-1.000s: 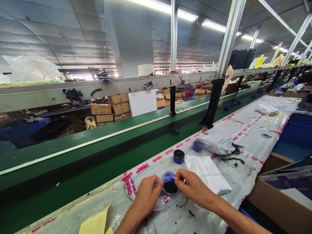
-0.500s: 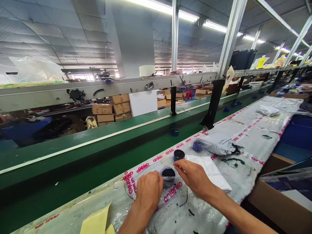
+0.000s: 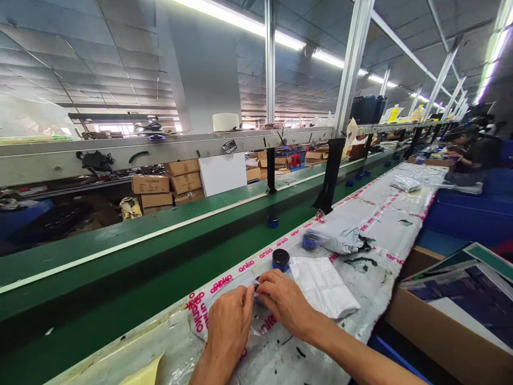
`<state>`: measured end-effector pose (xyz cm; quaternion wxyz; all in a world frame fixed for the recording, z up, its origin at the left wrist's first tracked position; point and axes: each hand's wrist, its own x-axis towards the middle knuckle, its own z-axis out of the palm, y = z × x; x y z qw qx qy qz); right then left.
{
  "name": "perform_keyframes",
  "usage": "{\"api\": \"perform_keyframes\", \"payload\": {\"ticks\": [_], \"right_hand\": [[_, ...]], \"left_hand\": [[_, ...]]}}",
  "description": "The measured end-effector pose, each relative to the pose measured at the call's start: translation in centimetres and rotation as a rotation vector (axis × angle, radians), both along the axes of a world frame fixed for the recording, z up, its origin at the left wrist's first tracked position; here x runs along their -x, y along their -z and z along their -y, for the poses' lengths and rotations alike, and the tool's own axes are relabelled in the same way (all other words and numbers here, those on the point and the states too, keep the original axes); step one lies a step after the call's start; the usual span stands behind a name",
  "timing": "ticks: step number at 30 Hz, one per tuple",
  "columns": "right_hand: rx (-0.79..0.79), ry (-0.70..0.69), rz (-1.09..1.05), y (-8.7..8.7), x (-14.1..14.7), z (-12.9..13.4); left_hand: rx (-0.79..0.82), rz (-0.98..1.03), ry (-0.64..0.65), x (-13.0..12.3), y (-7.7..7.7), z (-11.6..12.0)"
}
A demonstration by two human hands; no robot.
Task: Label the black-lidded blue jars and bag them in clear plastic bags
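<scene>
My left hand [image 3: 229,316] is closed on the edge of a clear plastic bag [image 3: 254,332] above the covered bench. My right hand [image 3: 284,300] meets it from the right, its fingertips pinched on the same bag. A dark round piece, mostly hidden by my fingers, shows between the two hands. Just behind my right hand stands a blue jar with a black lid [image 3: 281,259]. To the right lies a white folded bag [image 3: 324,286]. Beyond it, another blue jar [image 3: 310,240] sits in clear wrap beside a grey plastic bundle [image 3: 342,238].
A green conveyor belt [image 3: 180,262] runs behind the bench, carrying a blue jar [image 3: 273,222] and several more farther off. Yellow paper [image 3: 145,372] lies at the near left. An open carton [image 3: 444,326] stands at the right. A person [image 3: 473,152] sits far right.
My right hand has moved left, up to my left hand, and its fingers now cover the wrapped round piece. The view has turned right, showing more of the carton and a seated person.
</scene>
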<state>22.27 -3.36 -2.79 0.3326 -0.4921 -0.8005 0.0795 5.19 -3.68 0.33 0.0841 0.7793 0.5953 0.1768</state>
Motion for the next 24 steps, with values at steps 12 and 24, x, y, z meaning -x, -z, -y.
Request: {"api": "perform_keyframes", "payload": {"ticks": [12,24], "right_hand": [[-0.013,0.414,-0.141,-3.8,-10.7,0.5],[0.026,0.754,0.177,-1.0,-19.1,-4.1]], "left_hand": [[0.069,0.257,0.056,1.2,-0.1,1.0],[0.239,0.577,0.074,0.2,0.5,0.9]]}}
